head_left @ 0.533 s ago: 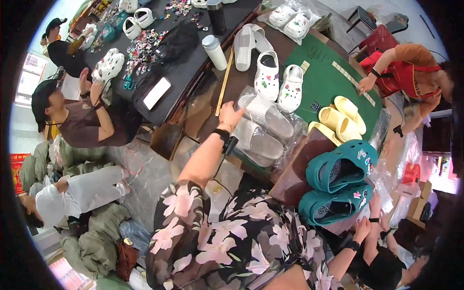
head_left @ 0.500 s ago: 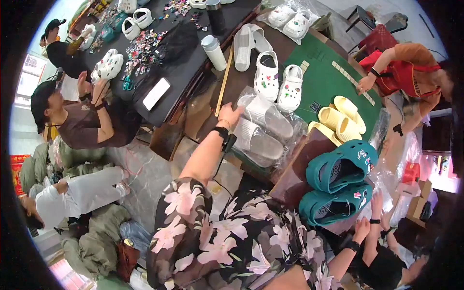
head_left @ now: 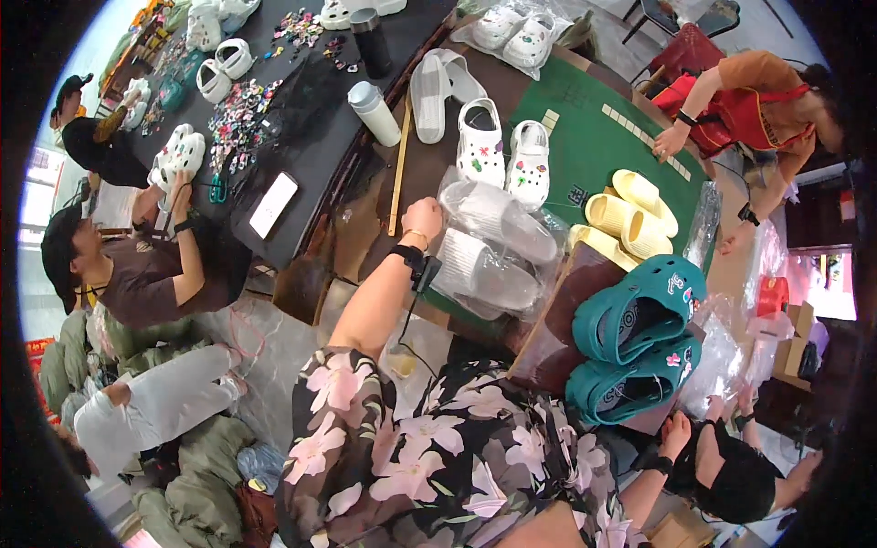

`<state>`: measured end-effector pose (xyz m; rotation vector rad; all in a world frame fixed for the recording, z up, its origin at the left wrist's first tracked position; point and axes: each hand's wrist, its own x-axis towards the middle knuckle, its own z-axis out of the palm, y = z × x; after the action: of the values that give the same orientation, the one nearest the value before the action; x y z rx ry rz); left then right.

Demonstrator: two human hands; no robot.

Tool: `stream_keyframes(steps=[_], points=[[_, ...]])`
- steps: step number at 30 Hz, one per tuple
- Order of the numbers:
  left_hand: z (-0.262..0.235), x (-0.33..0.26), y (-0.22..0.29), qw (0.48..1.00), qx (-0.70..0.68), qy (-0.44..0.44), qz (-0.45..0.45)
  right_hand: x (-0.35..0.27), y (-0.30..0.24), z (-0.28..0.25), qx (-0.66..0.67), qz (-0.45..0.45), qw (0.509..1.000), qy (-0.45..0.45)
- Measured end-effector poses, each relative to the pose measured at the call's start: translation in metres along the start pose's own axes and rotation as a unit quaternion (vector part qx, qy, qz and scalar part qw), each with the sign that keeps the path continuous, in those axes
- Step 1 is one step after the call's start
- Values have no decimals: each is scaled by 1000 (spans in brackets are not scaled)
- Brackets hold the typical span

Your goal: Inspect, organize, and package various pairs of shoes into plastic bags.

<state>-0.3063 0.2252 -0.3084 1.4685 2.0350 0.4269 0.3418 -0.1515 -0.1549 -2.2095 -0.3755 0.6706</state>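
Note:
My left hand (head_left: 423, 219) rests at the table's edge, fingers curled in, beside a pair of grey-white slides (head_left: 498, 219) in clear plastic. Whether it pinches any of that plastic is hidden. My right hand (head_left: 676, 436) is low at the right, just below the teal clogs (head_left: 630, 315); its fingers are too indistinct to read. Those clogs carry small charms and lie on their sides on a brown surface (head_left: 571, 315). Beyond the bagged slides are white clogs with colourful charms (head_left: 480, 151). Several pale yellow slides (head_left: 635, 215) lie to their right.
A wooden stick (head_left: 399, 169), a loose pair of grey slides (head_left: 427, 96) and a white bottle (head_left: 375, 114) are farther off. Bagged white clogs (head_left: 516, 36) sit at the back. Co-workers are on both sides; a phone (head_left: 273, 205) and heaped charms (head_left: 242, 119) cover the dark table.
My left hand's fingers have drawn in from the bagged slides. The co-worker at the left has brought a hand down onto a white clog. The table scene has shifted slightly left in view.

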Motion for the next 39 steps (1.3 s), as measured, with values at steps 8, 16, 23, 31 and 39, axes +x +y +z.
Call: stream_keyframes(steps=[8, 16, 23, 31, 39], points=[[-107, -36, 127, 942, 58, 157, 291, 31, 18, 23, 15, -110, 994, -20], [-145, -18, 162, 896, 163, 187, 369, 29, 16, 21, 59, -89, 994, -24], [-189, 4, 207, 826, 143, 274, 472, 6, -35, 6, 117, -119, 986, 0], [-224, 30, 247, 761, 215, 320, 522, 21, -94, 17, 68, -207, 976, 19], [-246, 7, 279, 796, 137, 347, 476, 29, -132, 19, 30, -306, 951, -23]])
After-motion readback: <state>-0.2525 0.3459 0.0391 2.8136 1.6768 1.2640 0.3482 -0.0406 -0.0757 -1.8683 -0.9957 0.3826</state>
